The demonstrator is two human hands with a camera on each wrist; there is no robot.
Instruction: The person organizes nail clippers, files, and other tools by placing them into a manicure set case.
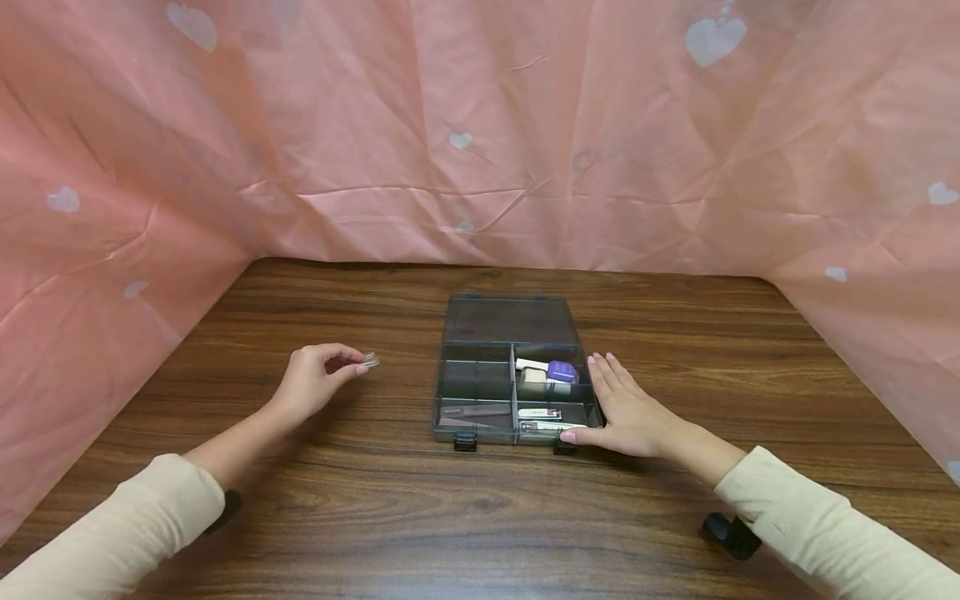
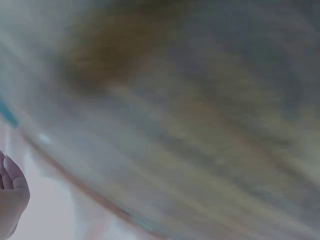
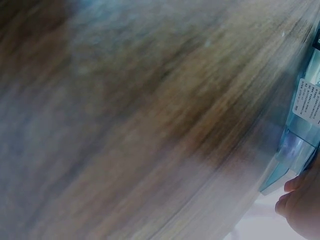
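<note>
Between thumb and fingertips my left hand pinches a small clear thing, too small to name, left of the box. My right hand rests against the right side of a translucent dark grey divided box, fingers straight, thumb at its front corner. Its rear right compartment holds a purple bottle and a cream-coloured bottle. Nail clippers lie in the front right one. A slim dark tool lies in the front left one. In the left wrist view, part of the left hand shows.
Behind the compartments the box's lid lies folded back. Latches stick out at the front. The wooden table extends around the box, and a pink curtain with hearts encloses the back and sides. A label shows on the box's side.
</note>
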